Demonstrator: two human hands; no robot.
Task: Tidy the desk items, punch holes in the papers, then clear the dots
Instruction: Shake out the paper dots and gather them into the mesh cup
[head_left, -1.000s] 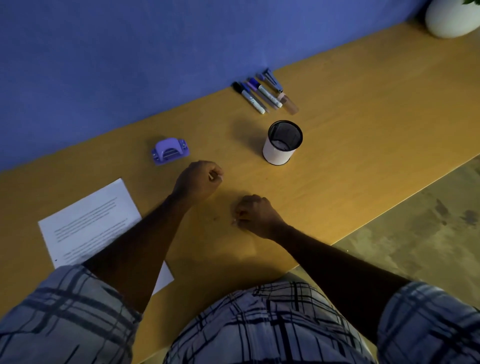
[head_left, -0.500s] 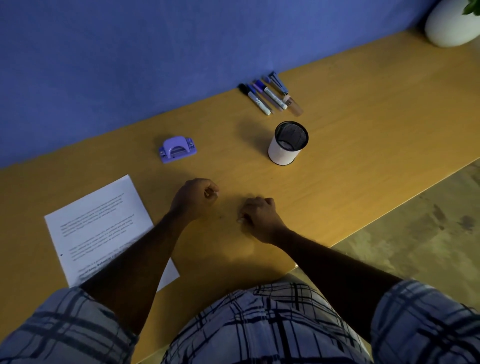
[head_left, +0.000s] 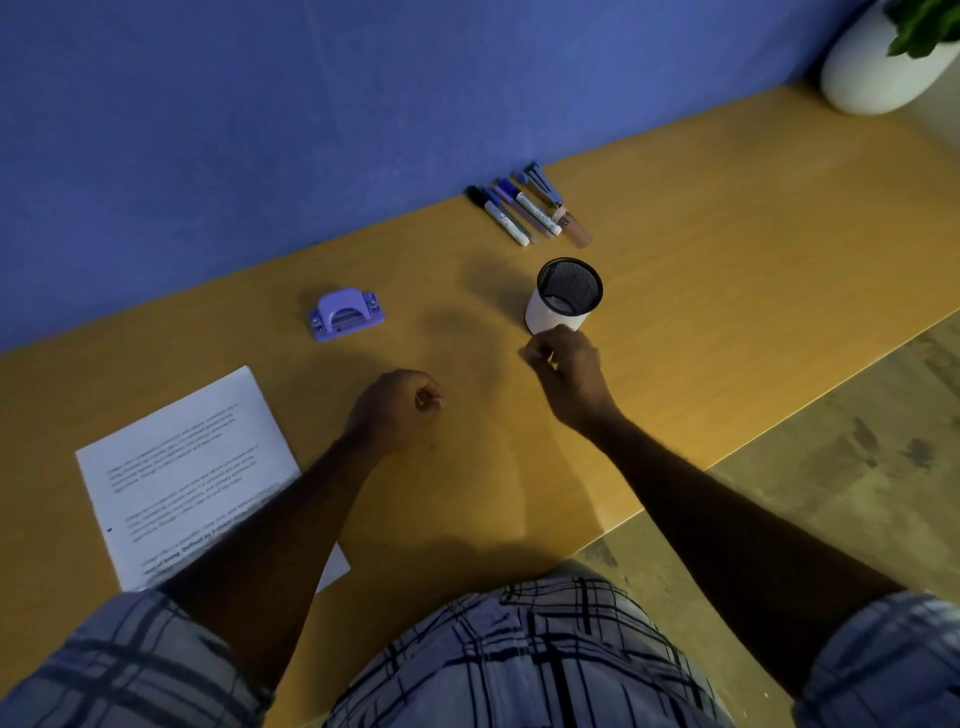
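Hands apart on desk (head_left: 727, 291): left hand (head_left: 397, 410) balled in a fist, nothing showing in it; right hand (head_left: 566, 369) pinched at the foot of the pen cup (head_left: 563, 299), perhaps on something tiny, cannot tell. Papers (head_left: 192, 467) at 8 o'clock, partly under left forearm (head_left: 291, 519). Hole punch (head_left: 345, 314) at 11 o'clock from the fist. Cup upright, inside too dark to read. Pens (head_left: 519, 213) at 11 o'clock beyond it, by wall (head_left: 260, 130).

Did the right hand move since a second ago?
Yes. The right hand moved away from the left hand, up to the base of the pen cup.
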